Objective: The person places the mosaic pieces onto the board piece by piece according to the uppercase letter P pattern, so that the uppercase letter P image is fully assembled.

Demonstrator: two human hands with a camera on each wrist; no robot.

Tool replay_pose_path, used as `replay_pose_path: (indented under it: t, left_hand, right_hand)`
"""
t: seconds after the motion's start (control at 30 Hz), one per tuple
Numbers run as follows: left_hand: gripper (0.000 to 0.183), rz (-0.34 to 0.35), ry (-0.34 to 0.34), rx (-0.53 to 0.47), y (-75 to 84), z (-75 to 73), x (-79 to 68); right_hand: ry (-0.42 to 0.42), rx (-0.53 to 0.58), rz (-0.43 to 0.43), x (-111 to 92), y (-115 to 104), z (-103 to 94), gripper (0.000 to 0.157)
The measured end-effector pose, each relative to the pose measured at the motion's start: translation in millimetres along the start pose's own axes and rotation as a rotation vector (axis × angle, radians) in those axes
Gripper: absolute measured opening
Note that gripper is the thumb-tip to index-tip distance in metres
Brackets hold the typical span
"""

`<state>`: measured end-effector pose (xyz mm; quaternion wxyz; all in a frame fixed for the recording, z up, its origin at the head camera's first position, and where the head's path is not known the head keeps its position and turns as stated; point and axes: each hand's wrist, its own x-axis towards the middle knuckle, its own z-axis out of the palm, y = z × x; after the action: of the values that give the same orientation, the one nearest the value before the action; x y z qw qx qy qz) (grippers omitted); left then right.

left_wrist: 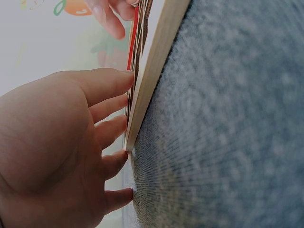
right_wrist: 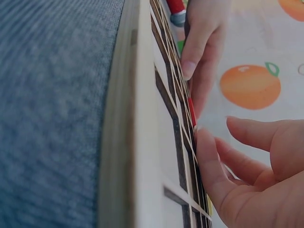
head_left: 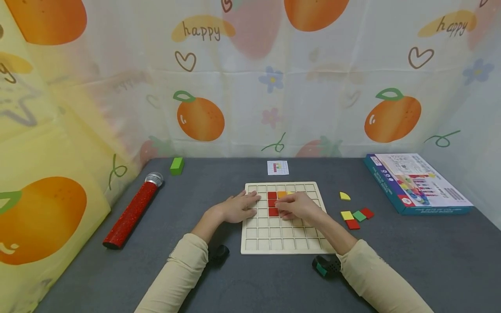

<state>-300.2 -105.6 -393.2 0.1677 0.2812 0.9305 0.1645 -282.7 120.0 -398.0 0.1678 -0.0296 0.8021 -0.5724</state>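
Dark grey worktop (head_left: pixel 266 287) carried square pale-wood grid board (head_left: pixel 263 244). Off board's right edge lay loose flat yellow, green and red tiles (head_left: pixel 359 216). Right hand (head_left: pixel 299 206) was over board, fingers bent; whether it pinched any tile was hidden, no telling. Left hand (head_left: pixel 236 208) lay at board's left edge, fingers spread, nothing held. Between hands ran column of flat red square tiles (head_left: pixel 272 203), long axis near-to-far, right fingertips nearer. Flat orange square tile (head_left: pixel 281 194) sat beside column's far end. White printed card (head_left: pixel 278 168) lay toward worktop's far edge.
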Motion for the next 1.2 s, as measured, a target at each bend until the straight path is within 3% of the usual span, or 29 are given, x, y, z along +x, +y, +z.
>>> replay_pose_path:
  t: [0.37,0.57,0.77,0.97,1.2]
  left_hand:
    - [0.054,0.014,-0.005,0.007,1.2,-0.1,-0.8]
    - [0.054,0.015,-0.007,0.014,1.4,-0.4,-2.1]
    - [0.054,0.015,-0.005,0.011,0.6,-0.4,-3.0]
    - [0.054,0.016,-0.004,0.008,0.6,-1.1,-3.3]
    - [0.054,0.018,-0.004,0.001,0.6,-0.8,-3.8]
  right_hand:
    - [-0.009,0.037,-0.012,-2,1,-2.2,0.036]
    - [-0.069,0.074,-0.016,-4,1,-9.4,0.038]
    - [-0.123,0.121,-0.002,-5,2,-27.1,0.042]
    - [-0.249,0.196,-0.043,-11,6,-51.2,0.046]
    - [-0.255,0.164,-0.048,-18,12,-74.7,0.048]
